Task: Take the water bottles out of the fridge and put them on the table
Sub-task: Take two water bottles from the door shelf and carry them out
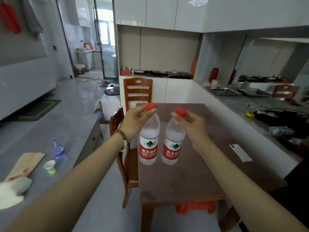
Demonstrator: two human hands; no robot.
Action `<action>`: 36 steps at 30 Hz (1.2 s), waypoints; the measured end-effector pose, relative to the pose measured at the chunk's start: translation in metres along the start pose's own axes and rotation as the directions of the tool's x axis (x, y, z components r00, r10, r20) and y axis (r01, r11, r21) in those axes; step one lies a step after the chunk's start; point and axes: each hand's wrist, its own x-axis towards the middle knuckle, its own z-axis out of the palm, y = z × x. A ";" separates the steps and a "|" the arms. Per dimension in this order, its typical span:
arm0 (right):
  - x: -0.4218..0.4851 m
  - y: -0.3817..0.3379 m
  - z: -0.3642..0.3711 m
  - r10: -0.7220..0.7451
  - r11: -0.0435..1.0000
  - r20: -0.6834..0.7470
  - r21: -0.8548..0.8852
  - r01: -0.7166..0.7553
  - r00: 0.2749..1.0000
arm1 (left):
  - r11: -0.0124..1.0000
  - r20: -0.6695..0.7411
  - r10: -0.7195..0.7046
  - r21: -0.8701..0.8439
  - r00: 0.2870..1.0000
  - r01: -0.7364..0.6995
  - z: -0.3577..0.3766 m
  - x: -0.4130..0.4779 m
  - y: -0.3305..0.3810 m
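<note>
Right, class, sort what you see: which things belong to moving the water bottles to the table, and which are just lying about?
Belongs to the job: left bottle, gripped by the left hand; right bottle, gripped by the right hand; table.
Lying about: phone on the table; wooden chair; paper cup and small blue bottle on the counter.

We have a single wide-angle view, taken from our head, facing forward and tilted down. Our forearms run in from the bottom corners to our left hand and right hand, close to the lens at mid-frame, holding the left bottle and right bottle by their caps. The table fills the near ground. The wall cupboards and doorway lie far ahead, their lines bowed.
</note>
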 end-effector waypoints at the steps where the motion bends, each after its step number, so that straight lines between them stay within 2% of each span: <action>1: 0.015 0.013 0.006 0.010 1.000 -0.001 0.002 -0.010 1.000 | 1.000 0.003 -0.014 0.005 1.000 0.014 0.002 0.015 -0.018; 8: 0.094 0.100 0.041 0.087 0.996 -0.004 0.001 -0.087 0.996 | 0.995 0.075 -0.096 -0.011 0.992 0.098 0.017 0.091 -0.116; 13: 0.138 0.151 0.051 0.161 0.986 -0.019 -0.042 -0.162 0.987 | 0.976 0.175 -0.206 -0.034 0.963 0.215 0.034 0.126 -0.175; 18: 0.167 0.190 0.056 0.200 0.978 0.036 -0.057 -0.198 0.979 | 0.959 0.149 -0.283 0.027 0.948 0.282 0.054 0.138 -0.226; 21: 0.175 0.208 0.056 0.210 0.977 0.048 -0.045 -0.208 0.976 | 0.945 0.141 -0.323 0.006 0.936 0.326 0.064 0.136 -0.243; 26: 0.179 0.231 0.057 0.219 0.976 0.081 -0.031 -0.218 0.972 | 0.947 0.122 -0.314 -0.035 0.942 0.321 0.072 0.128 -0.259; 36: 0.184 0.240 0.056 0.184 0.983 0.104 -0.008 -0.184 0.977 | 0.949 0.174 -0.314 0.022 0.933 0.315 0.073 0.129 -0.260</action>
